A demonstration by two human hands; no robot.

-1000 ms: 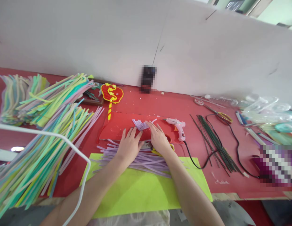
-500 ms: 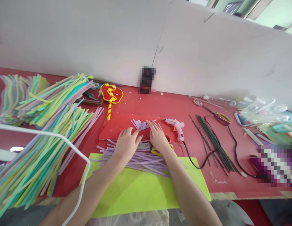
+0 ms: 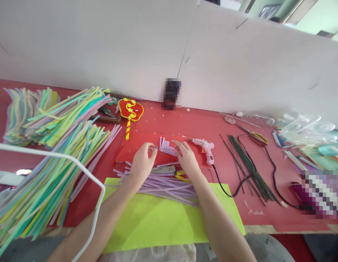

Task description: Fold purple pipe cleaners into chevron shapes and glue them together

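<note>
Short lilac pipe cleaners [image 3: 167, 146], bent into nested L shapes, lie on a red board [image 3: 147, 136]. My right hand [image 3: 185, 155] reaches to their right end, its fingers stretched out and the tips at or just over the pieces; contact is hard to tell. Left of them, my left hand [image 3: 141, 162] is loosely curled, with a gap between thumb and forefinger and nothing visible in it. Nearer me, long lilac pipe cleaners [image 3: 169, 187] lie across a lime-green sheet [image 3: 169, 222], under both wrists. Yellow-handled pliers [image 3: 182, 176] and a grey-white tool [image 3: 164, 169] sit among them.
A pink glue gun [image 3: 205, 145] lies right of the board, beside dark green stems [image 3: 248, 171] and scissors [image 3: 253, 135]. Piles of pastel pipe cleaners [image 3: 68, 167] fill the left side. A red-and-yellow fan shape [image 3: 131, 109] lies behind. A white cable [image 3: 87, 171] crosses in front, left.
My left hand has moved left, away from the bent lilac pieces. Those pieces have turned and shifted right, and more of them shows. My right hand has moved slightly right.
</note>
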